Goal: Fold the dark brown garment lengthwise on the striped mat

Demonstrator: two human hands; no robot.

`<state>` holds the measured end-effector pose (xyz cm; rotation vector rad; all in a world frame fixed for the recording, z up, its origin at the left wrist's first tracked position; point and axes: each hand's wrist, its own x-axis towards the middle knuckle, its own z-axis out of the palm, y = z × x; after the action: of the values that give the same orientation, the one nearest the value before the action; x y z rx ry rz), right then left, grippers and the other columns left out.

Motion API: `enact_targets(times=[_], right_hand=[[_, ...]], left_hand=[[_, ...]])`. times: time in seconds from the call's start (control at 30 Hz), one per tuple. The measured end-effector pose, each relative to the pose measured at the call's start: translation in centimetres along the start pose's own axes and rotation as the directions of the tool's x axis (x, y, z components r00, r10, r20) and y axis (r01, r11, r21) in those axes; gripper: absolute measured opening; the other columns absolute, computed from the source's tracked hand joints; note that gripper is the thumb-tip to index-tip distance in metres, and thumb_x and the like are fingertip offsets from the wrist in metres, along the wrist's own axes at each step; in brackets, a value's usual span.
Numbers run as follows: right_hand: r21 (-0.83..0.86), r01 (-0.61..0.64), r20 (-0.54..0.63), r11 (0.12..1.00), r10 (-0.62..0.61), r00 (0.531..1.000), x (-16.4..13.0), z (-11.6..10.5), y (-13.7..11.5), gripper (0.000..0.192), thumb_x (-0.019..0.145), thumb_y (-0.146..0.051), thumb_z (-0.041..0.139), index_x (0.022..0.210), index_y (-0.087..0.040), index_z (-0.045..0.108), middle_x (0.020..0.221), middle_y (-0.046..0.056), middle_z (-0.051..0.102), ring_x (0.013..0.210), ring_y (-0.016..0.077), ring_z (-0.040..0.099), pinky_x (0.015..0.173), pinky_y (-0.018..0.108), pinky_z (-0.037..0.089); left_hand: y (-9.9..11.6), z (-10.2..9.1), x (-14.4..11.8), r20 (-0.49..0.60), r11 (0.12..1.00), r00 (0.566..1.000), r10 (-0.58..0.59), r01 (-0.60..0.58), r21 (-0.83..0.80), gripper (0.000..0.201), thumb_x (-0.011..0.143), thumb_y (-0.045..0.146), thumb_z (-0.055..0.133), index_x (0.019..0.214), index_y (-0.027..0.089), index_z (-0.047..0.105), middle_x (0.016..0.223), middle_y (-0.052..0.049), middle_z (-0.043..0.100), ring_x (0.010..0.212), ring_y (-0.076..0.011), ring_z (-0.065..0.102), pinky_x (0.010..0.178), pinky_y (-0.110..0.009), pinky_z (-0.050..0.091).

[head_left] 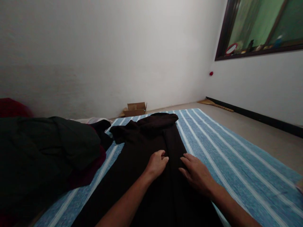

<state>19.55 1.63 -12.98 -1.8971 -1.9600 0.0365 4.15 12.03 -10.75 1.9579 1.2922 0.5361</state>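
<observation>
Head view: both hands (177, 168) on dark garment (151, 142)

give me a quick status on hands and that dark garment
Left hand curled, pinching dark garment. Right hand flat on it. Clothes pile lies left, apart.

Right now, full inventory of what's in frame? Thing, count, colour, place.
dark garment: 1, black-brown, spread lengthwise on the mat, centre
striped mat: 1, blue with white stripes, on the floor under the garment
clothes pile: 1 heap, dark green-black with maroon beneath, left on the mat
cardboard box: 1, brown, open, on the floor by the far wall
stick-like object: 1, tan, on the floor along the right wall
red dot: 1, in the wall corner
window: 1, dark frame, upper right; small items on its sill
left hand: 1, fingers curled, on the garment
right hand: 1, flat on the garment
</observation>
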Motion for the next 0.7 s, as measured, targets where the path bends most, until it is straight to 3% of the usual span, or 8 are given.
enact_targets(times=[0.13,0.23,0.33,0.5,0.7], right_hand=[[-0.056,0.074,0.007,0.996,-0.074,0.997,6.1,1.5,1.4,0.034,0.086,-0.023,0.047,0.117,-0.015,0.056,0.127,0.013,0.052,0.12,0.0256,0.045,0.1,0.037,0.036],[-0.1,0.065,0.03,0.993,-0.062,0.998,9.0,3.6,2.8,0.04,0.088,-0.028,0.046,0.124,-0.012,0.05,0.135,0.016,0.045,0.128,0.0285,0.036,0.103,0.043,0.031],[-0.078,-0.006,0.056,0.997,0.01,0.998,9.9,5.7,4.3,0.049,0.09,-0.038,0.042,0.13,-0.01,0.045,0.139,0.017,0.04,0.13,0.0301,0.033,0.103,0.046,0.03],[-0.018,-0.043,-0.056,0.999,0.042,0.998,9.5,7.2,5.4,0.052,0.091,-0.042,0.04,0.131,-0.01,0.046,0.137,0.016,0.042,0.129,0.029,0.035,0.102,0.045,0.032],[-0.043,0.008,-0.255,0.999,-0.019,0.967,9.8,7.1,4.8,0.043,0.089,-0.034,0.047,0.123,-0.009,0.052,0.128,0.017,0.051,0.122,0.0288,0.044,0.101,0.046,0.035]], left_hand=[[0.2,2.5,6.8,-0.116,0.995,0.991,-0.067,0.058,-0.076,0.041,0.071,0.006,0.057,0.112,0.007,0.058,0.115,-0.017,0.061,0.105,-0.0215,0.059,0.092,-0.028,0.042],[-0.1,3.3,9.6,-0.187,0.975,0.97,-0.152,0.117,-0.187,0.044,0.066,0.001,0.059,0.109,0.006,0.057,0.117,-0.019,0.058,0.112,-0.0245,0.054,0.095,-0.032,0.039],[-0.6,3.6,11.3,-0.211,0.912,0.935,-0.285,0.196,-0.361,0.039,0.066,0.006,0.061,0.104,0.008,0.055,0.105,-0.016,0.063,0.101,-0.0242,0.059,0.084,-0.034,0.046],[-1.0,3.8,13.2,-0.023,0.682,0.91,-0.413,0.292,-0.67,0.01,0.068,0.016,0.064,0.071,0.013,0.054,0.066,-0.004,0.062,0.062,-0.0177,0.063,0.058,-0.03,0.05],[-0.5,4.1,13.9,0.274,0.439,0.888,-0.369,0.426,-0.791,0.009,0.061,0.008,0.065,0.063,0.014,0.06,0.061,-0.003,0.065,0.057,-0.0164,0.063,0.065,-0.03,0.052]])
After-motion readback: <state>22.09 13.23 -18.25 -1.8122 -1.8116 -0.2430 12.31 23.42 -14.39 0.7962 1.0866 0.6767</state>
